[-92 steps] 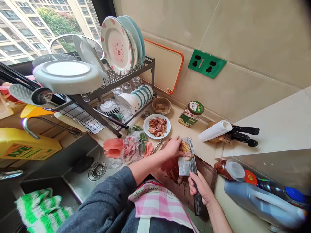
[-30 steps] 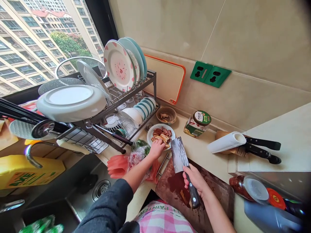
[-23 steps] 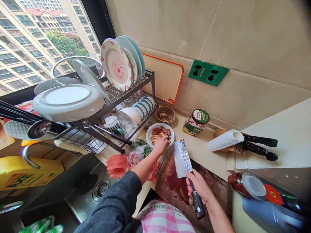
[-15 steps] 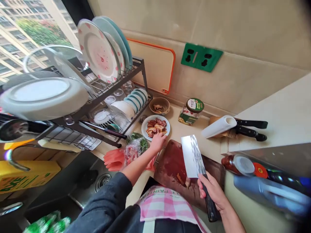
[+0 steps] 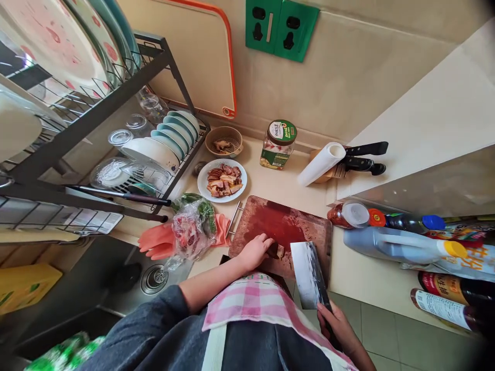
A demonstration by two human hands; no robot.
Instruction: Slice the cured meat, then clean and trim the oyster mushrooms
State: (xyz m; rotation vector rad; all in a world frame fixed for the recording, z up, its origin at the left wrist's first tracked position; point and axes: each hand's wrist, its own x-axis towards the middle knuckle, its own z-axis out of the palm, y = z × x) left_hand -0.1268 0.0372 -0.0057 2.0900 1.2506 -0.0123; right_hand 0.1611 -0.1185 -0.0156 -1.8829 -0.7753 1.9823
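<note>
1. Left hand (image 5: pixel 256 252): low over cutting board (image 5: pixel 266 216), forearm in from 8 o'clock, fingers curled at meat scraps (image 5: pixel 280 251). Can't tell if it's gripping them.
2. Right hand (image 5: pixel 333 315): wrapped round cleaver (image 5: pixel 305 275) handle, off the board's 4–5 o'clock corner. Forearm from 5, blade pointing 11.
3. Sliced meat (image 5: pixel 224 181): on white plate (image 5: pixel 202 180), 10–11 o'clock of board, hands well apart from it.

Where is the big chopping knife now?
In the head view, the chopping knife is low, right of centre, held in the right hand by the right end of the cutting board.
</note>
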